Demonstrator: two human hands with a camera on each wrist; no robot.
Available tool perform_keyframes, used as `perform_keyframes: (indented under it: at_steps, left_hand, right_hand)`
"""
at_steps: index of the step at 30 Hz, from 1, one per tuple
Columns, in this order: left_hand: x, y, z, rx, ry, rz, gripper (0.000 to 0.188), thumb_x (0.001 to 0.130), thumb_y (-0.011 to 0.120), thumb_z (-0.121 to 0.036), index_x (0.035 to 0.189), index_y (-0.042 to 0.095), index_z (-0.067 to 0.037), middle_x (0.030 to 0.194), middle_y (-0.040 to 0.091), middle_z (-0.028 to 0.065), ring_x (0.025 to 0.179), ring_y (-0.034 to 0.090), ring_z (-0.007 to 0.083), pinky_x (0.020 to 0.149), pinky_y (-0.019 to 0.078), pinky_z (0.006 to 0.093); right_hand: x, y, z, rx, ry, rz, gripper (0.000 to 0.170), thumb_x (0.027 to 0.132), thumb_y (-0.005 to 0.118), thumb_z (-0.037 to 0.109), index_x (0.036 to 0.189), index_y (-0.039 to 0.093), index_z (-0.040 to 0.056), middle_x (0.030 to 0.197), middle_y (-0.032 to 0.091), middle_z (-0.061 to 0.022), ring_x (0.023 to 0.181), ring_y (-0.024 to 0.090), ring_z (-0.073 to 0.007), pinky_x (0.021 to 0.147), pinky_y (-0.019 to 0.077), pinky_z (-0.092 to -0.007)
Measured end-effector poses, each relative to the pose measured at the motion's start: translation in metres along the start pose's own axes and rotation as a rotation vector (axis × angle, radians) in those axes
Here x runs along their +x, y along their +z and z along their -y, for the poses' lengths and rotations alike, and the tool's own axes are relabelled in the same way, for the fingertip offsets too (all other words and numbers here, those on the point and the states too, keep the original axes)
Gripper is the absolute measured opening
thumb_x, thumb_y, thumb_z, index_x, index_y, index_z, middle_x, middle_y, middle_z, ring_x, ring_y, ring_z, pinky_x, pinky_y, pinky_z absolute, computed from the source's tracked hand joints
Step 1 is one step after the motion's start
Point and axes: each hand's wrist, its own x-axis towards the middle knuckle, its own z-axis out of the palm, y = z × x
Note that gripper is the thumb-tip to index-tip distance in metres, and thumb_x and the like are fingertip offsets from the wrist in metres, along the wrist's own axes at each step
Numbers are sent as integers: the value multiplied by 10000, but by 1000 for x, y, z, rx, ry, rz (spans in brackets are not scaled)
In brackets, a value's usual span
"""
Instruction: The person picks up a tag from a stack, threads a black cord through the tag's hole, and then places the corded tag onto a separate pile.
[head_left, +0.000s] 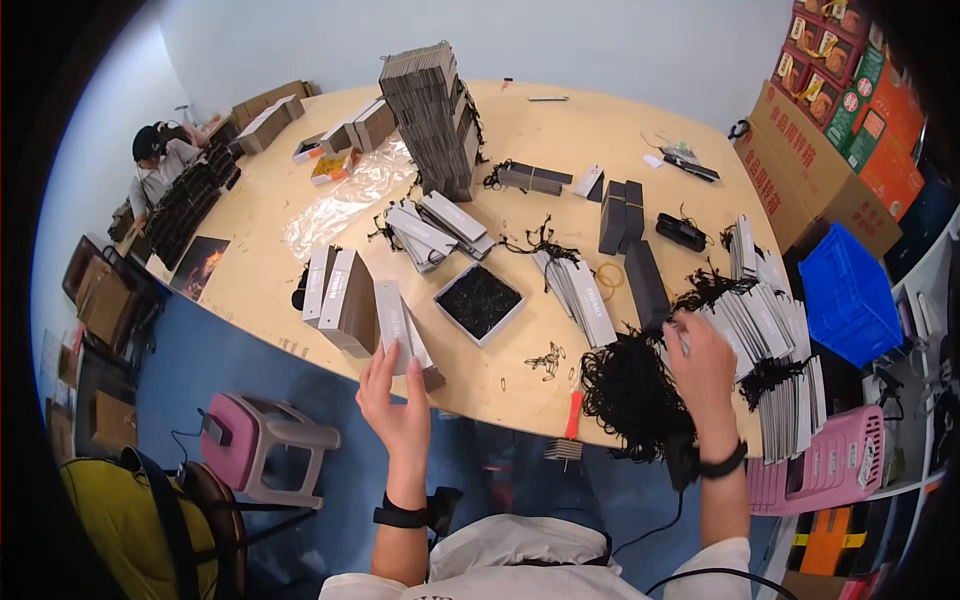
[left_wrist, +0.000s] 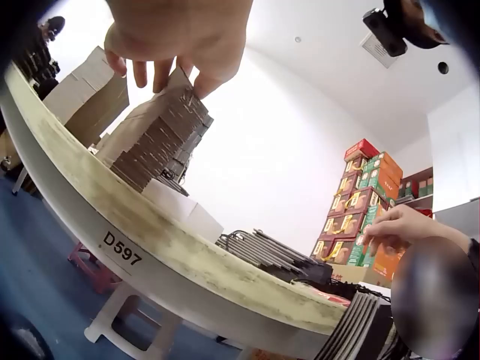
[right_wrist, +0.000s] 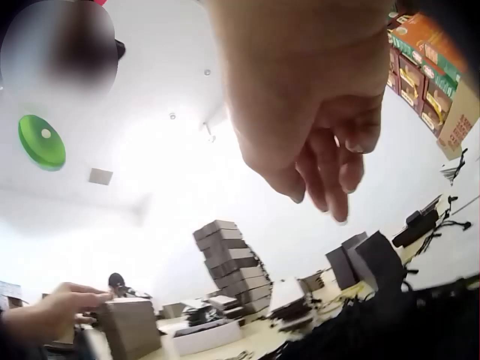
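In the head view my left hand [head_left: 398, 410] is at the near end of a stack of grey tags with a white printed top [head_left: 395, 318]. Its thumb and forefinger straddle the stack's corner in the left wrist view, where the layered tags [left_wrist: 154, 142] show below the fingers. My right hand [head_left: 706, 372] hovers above a heap of black cords [head_left: 632, 395], fingers loosely bent. Nothing shows between its fingers in the right wrist view. Beside the left hand's stack stands another tag stack [head_left: 348, 298]. A white box lid [head_left: 455, 325] holds small black pieces.
A tall pile of grey tags [head_left: 425, 125] rises at the back. Corded tags [head_left: 755, 335] fan out along the right edge, near a blue crate [head_left: 850, 290]. Dark boxes [head_left: 645, 285] stand mid-right. A red-handled tool [head_left: 574, 415] lies at the front edge. Another person [head_left: 165, 170] sits far left.
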Motion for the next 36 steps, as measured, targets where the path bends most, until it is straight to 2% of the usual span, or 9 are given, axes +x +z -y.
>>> perform_keyframes:
  at_steps: [3, 10, 15, 17, 19, 21, 22, 26, 36]
  left_hand:
    - [2, -5, -4, 35, 37, -9, 291, 912, 654, -83, 1193, 677, -14, 1214, 664, 191, 1140, 625, 296, 1004, 437, 387]
    - [-9, -21, -9, -160, 125, -83, 270, 941, 579, 25, 1198, 662, 21, 1201, 668, 168, 1095, 621, 216, 899, 481, 289]
    - [-33, -32, -24, -523, 6, 100, 257, 917, 596, 62, 1158, 679, 28, 1148, 684, 178, 999, 655, 220, 869, 500, 299]
    - [-47, -34, -16, -592, -114, 224, 268, 928, 610, 36, 1191, 662, 29, 1097, 682, 141, 973, 637, 163, 847, 499, 269]
    - [-61, -34, -13, -871, -396, 528, 302, 937, 615, 21, 1238, 618, 36, 1067, 631, 87, 925, 610, 135, 806, 505, 274]
    - [-84, -25, 21, -726, -171, 751, 390, 925, 620, 40, 1308, 550, 26, 1064, 598, 78, 959, 611, 156, 819, 504, 281]
    - [-89, -27, 20, -772, -238, 811, 334, 926, 616, 42, 1256, 566, 33, 1055, 589, 76, 967, 606, 152, 832, 498, 277]
    - [-109, -26, 38, -845, -430, 977, 146, 931, 599, 51, 1076, 604, 34, 1041, 564, 71, 982, 594, 140, 879, 479, 270]
    - [-141, -8, 37, -687, -296, 1285, 157, 913, 631, 43, 1067, 628, 15, 999, 627, 70, 926, 634, 128, 824, 518, 257]
  right_hand:
    - [33, 25, -11, -295, 25, 9, 340, 893, 658, 347, 863, 664, 8, 861, 692, -159, 778, 667, -358, 673, 523, -455]
    - [45, 49, -9, -435, 178, 213, 396, 854, 677, 411, 773, 685, 23, 796, 692, -171, 742, 684, -373, 636, 530, -473]
    - [36, 30, -1, -447, 202, 121, 363, 862, 658, 389, 847, 682, 27, 752, 687, -167, 719, 685, -370, 636, 531, -473]
    - [25, 14, -7, -404, 173, 69, 291, 875, 665, 298, 895, 670, 8, 716, 681, -145, 668, 676, -340, 603, 518, -426]
    - [7, -1, -18, 229, 185, 42, 199, 874, 675, 173, 922, 652, -18, 692, 676, -124, 592, 654, -254, 561, 489, -353]
    - [-17, -21, -18, 438, 275, 118, 151, 868, 683, 91, 935, 663, -43, 674, 668, -88, 563, 599, -116, 538, 452, -275]
    - [-32, -30, -22, 466, 290, 172, 153, 869, 686, 93, 928, 672, -47, 676, 667, -81, 569, 588, -85, 537, 448, -261]
    - [-96, -57, -30, 727, 344, 602, 95, 824, 724, 55, 855, 714, -34, 694, 682, -49, 567, 572, -67, 525, 441, -225]
    - [-176, -28, -46, 743, 468, 759, 88, 811, 743, 72, 862, 749, 0, 718, 726, -55, 550, 591, -73, 514, 447, -221]
